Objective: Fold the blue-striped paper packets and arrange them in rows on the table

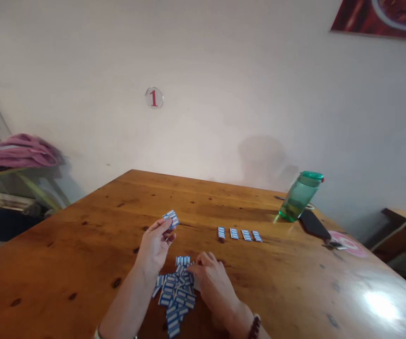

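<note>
Small blue-and-white striped cards lie in a loose, overlapping pile (176, 292) at the near middle of the wooden table. My left hand (156, 242) is raised to the left above the pile, with thumb and fingers closed on a few of the striped cards (171, 219). At the pile's right edge, my right hand (210, 275) is low with curled fingers touching the cards. Its fingertips are partly hidden, so what they pinch, if anything, does not show. Farther off to the right, several like cards stand apart in a short row (234, 233).
A green water bottle (300, 197) stands at the table's far right. Beside it lie a dark flat object (314, 225), keys (334, 245) and a pink round mat (351, 245). A pink cloth (22, 150) rests on a bench at left. The wall (203, 132) borders the table's back.
</note>
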Demonstrator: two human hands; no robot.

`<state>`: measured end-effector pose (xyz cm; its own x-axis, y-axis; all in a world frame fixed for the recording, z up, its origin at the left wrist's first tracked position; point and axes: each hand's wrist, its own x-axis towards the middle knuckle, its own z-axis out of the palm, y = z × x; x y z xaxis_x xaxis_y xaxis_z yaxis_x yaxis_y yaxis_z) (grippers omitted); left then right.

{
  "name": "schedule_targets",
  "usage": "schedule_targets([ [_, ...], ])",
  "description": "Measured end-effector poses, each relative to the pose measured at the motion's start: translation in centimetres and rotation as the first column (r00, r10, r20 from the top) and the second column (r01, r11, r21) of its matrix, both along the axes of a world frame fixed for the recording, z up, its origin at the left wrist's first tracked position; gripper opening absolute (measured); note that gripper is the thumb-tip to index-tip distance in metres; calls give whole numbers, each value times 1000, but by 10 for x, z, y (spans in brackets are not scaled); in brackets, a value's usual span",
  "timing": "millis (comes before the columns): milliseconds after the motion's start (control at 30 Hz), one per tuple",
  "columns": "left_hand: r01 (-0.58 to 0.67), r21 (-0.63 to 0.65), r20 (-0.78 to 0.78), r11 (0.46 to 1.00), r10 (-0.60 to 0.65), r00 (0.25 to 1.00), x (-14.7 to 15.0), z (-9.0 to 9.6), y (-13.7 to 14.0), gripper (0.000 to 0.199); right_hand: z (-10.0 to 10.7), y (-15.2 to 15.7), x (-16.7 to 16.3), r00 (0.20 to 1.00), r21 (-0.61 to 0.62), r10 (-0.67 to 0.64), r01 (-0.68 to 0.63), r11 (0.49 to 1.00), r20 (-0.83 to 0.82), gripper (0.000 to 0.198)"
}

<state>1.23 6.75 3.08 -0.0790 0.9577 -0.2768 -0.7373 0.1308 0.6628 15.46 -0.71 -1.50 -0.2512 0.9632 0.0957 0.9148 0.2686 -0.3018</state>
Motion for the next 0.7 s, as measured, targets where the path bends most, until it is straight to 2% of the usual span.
schedule_targets([
  [100, -9, 1, 12, 1000, 9, 1000, -3, -5, 1, 16, 9, 2, -2, 999, -22, -2, 3, 1000, 47, 26],
  [300, -30, -26, 38, 999, 31, 999, -5, -11, -3, 19, 28, 24, -17, 990, 30, -14, 10, 999, 138, 14],
  [467, -32, -33, 36, 999, 33, 999, -7, -13, -2, 17, 32, 41, -34, 971, -55, 49, -37, 998, 235, 21],
  [700, -20, -24, 28, 1000, 21, 999, -6, -15, -2, 16, 34, 48, -39, 976, -132, 48, -20, 991, 214, 26],
])
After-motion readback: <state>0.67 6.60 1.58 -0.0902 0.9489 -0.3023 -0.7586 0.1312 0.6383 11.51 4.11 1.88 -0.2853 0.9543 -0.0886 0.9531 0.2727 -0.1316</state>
